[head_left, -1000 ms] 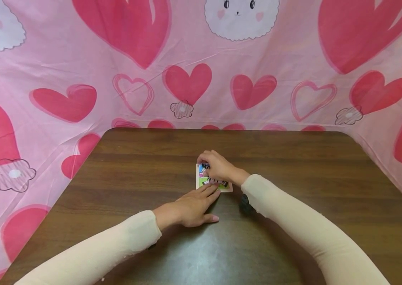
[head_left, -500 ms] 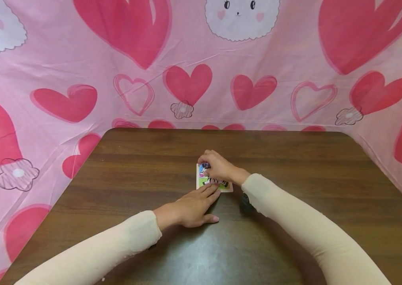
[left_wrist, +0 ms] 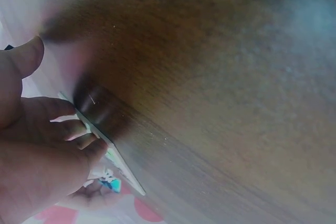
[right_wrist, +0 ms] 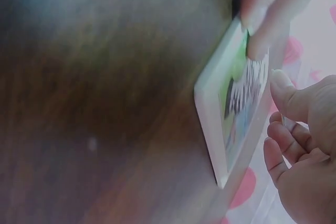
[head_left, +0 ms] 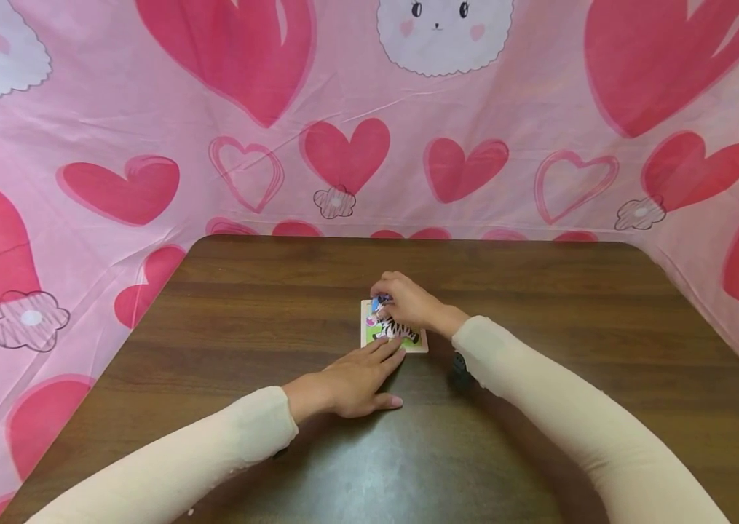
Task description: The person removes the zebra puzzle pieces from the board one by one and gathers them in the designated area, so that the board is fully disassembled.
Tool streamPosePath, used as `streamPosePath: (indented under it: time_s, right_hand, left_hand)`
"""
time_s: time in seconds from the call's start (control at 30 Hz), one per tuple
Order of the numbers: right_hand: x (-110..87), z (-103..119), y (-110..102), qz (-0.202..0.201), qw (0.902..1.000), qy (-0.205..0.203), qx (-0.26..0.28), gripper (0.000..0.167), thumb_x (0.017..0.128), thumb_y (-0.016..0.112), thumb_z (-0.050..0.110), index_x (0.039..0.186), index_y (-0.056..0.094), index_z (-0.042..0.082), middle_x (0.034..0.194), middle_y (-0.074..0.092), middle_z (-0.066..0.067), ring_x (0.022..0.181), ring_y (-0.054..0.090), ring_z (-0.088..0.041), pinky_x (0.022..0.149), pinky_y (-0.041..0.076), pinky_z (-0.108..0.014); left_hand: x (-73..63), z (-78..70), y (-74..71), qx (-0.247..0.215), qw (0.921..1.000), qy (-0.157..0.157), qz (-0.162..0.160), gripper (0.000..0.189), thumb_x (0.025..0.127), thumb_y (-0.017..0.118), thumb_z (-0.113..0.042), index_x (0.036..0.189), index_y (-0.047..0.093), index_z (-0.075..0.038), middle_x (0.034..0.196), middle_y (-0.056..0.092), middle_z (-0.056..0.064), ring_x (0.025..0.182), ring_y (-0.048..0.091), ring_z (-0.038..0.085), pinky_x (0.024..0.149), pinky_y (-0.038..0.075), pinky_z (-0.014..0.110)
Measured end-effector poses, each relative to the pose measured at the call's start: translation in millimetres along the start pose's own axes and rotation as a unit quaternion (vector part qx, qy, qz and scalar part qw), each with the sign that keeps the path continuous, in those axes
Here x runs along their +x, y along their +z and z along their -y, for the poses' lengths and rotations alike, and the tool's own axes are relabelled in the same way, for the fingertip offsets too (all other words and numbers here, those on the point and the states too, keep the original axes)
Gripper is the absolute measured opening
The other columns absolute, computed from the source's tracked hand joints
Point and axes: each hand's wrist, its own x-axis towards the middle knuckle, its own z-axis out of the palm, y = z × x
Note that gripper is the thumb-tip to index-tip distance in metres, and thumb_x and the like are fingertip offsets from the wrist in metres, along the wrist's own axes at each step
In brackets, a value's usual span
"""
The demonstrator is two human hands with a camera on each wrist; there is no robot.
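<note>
A small square zebra jigsaw puzzle (head_left: 369,339) with a pale frame lies flat near the middle of the table. My left hand (head_left: 351,384) rests its straight fingertips on the near edge, thumb spread on the tabletop side. Over the far part, my right hand (head_left: 406,300) pinches a puzzle piece (head_left: 378,303) with blue on it. In the left wrist view this piece (left_wrist: 111,184) shows raised above the board, tilted. The zebra's striped body (right_wrist: 249,87) and green ground still show in the frame; the right fingers cover the upper right corner.
A dark brown wooden table (head_left: 264,284) spreads around the puzzle. Behind it and at both sides hangs a pink cloth (head_left: 402,94) with red hearts. Both forearms, in cream sleeves (head_left: 212,437), reach in from the front.
My right hand has drawn up and slightly right, lifting the blue puzzle piece away from the board. More of the zebra picture shows beneath. The left hand has stayed in place.
</note>
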Motion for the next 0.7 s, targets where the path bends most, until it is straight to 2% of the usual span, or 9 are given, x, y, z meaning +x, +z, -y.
streamPosePath:
  time_s: [0.33,0.7]
  right_hand:
    - [-11.1,-17,-17,-0.024,0.9995,0.021,0.005,0.029,0.083,0.074,0.005,0.11,0.068,-0.003,0.096,0.06,-0.011,0.089,0.051,-0.024,0.08,0.046,-0.037]
    - [-43.6,-49,-36,-0.069,0.9973,0.027,0.001,0.029,0.079,0.077,0.002,0.105,0.068,-0.005,0.089,0.06,-0.011,0.081,0.052,-0.024,0.073,0.046,-0.038]
  left_hand:
    - [0.0,0.3,0.4,-0.003,1.0,-0.002,-0.006,0.076,0.096,0.051,-0.05,0.153,0.024,-0.008,0.161,0.012,0.008,0.147,0.011,0.027,0.117,0.017,0.038]
    - [-0.5,-1.8,-0.2,-0.011,0.9999,-0.003,-0.005,0.076,0.096,0.051,-0.05,0.153,0.024,-0.008,0.161,0.012,0.008,0.147,0.012,0.027,0.117,0.018,0.039]
